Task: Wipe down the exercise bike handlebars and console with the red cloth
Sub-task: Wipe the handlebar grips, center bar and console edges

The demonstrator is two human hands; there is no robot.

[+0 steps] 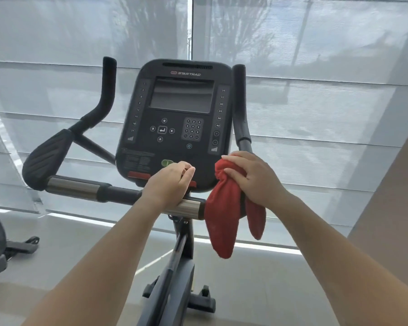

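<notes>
Holding, right hand [252,177]: fingers wrapped over the bunched top of the red cloth [224,215], pressing it onto the right-hand bend of the handlebars.
Head view, red cloth: gathered at the top under my fingers, with two loose tails hanging below the bar.
Left hand [170,182]: heel resting on the chrome section of the cross bar [80,188], fingers curled in near the console's lower edge, and nothing visible in them.
Console [179,118]: dark panel with a screen and keypad, tilted toward me, up and to the left of the cloth.
Right upright grip [240,95]: rises just above my right hand, with its long axis close to vertical.
Left upright grip [106,90]: well apart from the cloth, beyond the console.
Elbow pad [47,158]: at the far left end of the cross bar.
Cross bar axis: runs left from the cloth and passes under my left hand.
Nearer hand: the right, which already has the cloth at the foot of the right grip.
Judgement: an upward stroke along that grip looks the shortest move. Going left would need my left hand lifted off the bar.
Background: window blinds [315,114].
</notes>
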